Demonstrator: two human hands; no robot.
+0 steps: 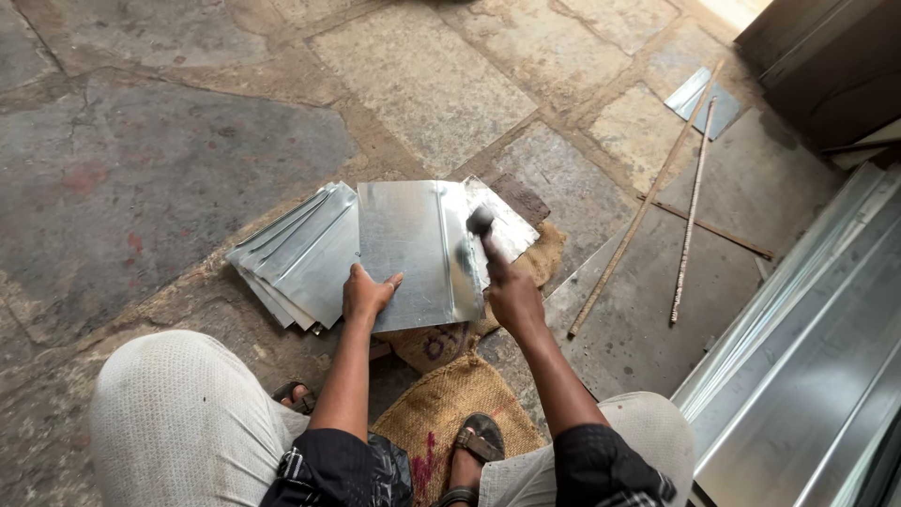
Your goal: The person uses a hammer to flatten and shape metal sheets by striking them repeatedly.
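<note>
A rectangular galvanised metal sheet (408,249) with a folded ridge lies on a burlap sack (441,404) on the stone floor. My left hand (366,293) presses flat on the sheet's near edge. My right hand (511,296) grips a hammer (481,225), whose dark head is over the sheet's right side near the ridge; it is blurred. A stack of similar bent metal sheets (296,253) lies just left of the sheet, partly under it.
Long metal rods (690,211) and a thin wooden strip (638,211) lie on the floor to the right. Large shiny metal channels (807,366) fill the lower right. A small sheet scrap (699,99) lies at the far right. My knees and sandalled feet are at the bottom.
</note>
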